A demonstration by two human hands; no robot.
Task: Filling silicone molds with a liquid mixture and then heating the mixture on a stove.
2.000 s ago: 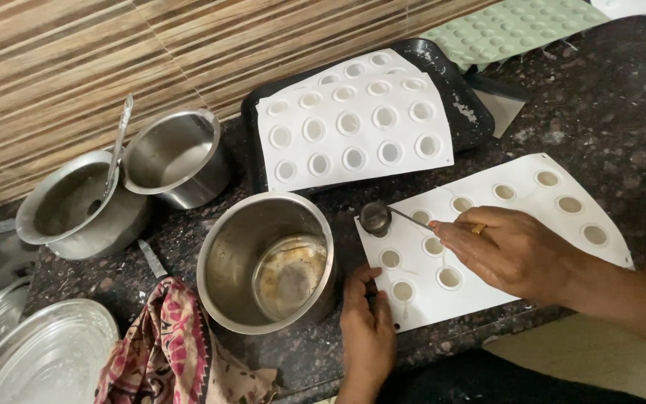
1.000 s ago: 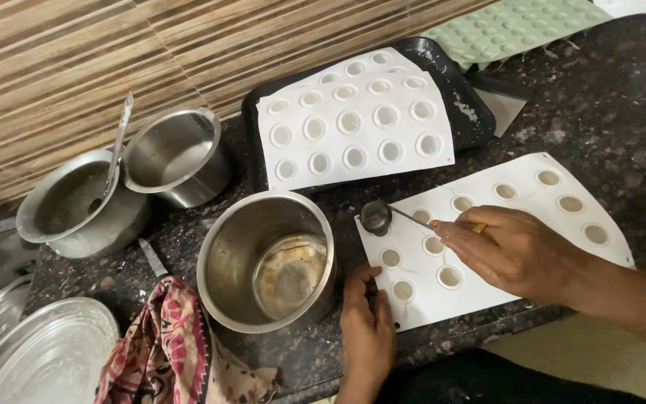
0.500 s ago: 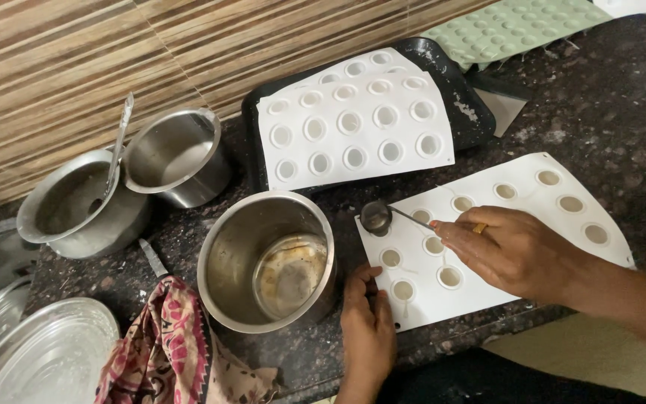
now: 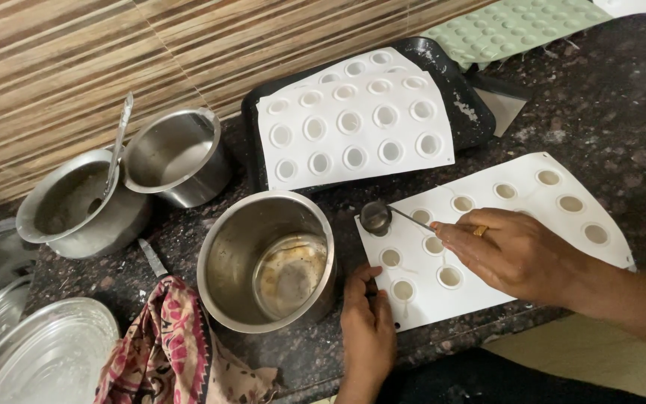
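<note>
1. Around our hands we see a tall round steel pot [image 4: 267, 258] with a little brownish liquid at its bottom, standing just left of the white flexible mould sheet with round cavities [image 4: 517, 196] that we work on.
2. Behind it a black rectangular tray [image 4: 472, 112] carries a second white cavity sheet [image 4: 353, 127]; a pale green dimpled mat [image 4: 510, 26] lies beyond, at the top.
3. To the far left stand two smaller steel pots [image 4: 177, 155], one with a spoon handle leaning out, and steel plates [image 4: 39, 359] sit at the bottom-left corner beside a red patterned cloth [image 4: 170, 348].
4. The near mould sheet reaches the front edge of the dark speckled stone counter [image 4: 607, 97]; bare counter shows to the right of the tray.
5. Our right hand [image 4: 517, 251] pinches the thin handle of a small round steel measuring spoon [image 4: 376, 217], whose bowl hangs over the sheet's upper-left corner, close to the tall pot's rim.
6. Our left hand [image 4: 368, 322] presses its fingers together on the sheet's near-left edge, holding nothing.
7. Several cavities near the spoon look filled with a pale beige liquid.
</note>
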